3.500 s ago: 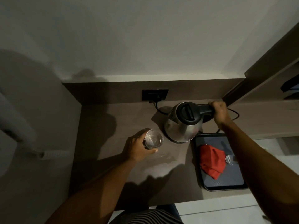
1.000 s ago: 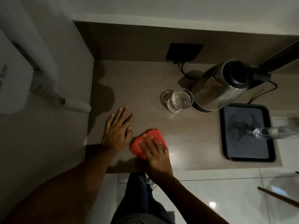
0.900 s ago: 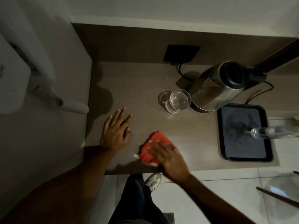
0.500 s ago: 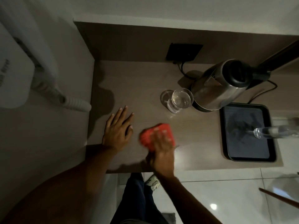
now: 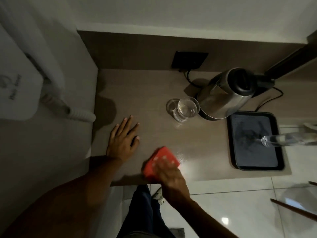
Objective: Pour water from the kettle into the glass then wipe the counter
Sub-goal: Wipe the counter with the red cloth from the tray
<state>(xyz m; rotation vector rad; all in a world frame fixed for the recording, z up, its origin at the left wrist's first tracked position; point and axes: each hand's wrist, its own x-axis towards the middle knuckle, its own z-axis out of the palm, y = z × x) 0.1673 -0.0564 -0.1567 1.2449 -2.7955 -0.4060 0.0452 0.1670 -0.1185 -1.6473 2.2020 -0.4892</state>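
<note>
A steel kettle point(image 5: 223, 98) with a black lid stands at the back right of the brown counter point(image 5: 145, 93). Just left of it is a clear glass point(image 5: 186, 109) with water in it. My right hand point(image 5: 171, 176), blurred by motion, presses flat on a red cloth point(image 5: 157, 160) near the counter's front edge. My left hand point(image 5: 122, 140) lies flat on the counter to the left, fingers spread, holding nothing. A shiny wet patch point(image 5: 190, 169) shows to the right of the cloth.
A black tray point(image 5: 279, 162) sits at the counter's right end with a clear bottle point(image 5: 281, 140) lying partly across it. The kettle's cord runs to a black wall socket point(image 5: 189, 60). A white appliance with a ribbed hose point(image 5: 80, 115) hangs on the left wall.
The kettle was set down and the cloth taken from the tray to the counter. Over the last second my right hand has rubbed the cloth back and forth; my left hand stays still.
</note>
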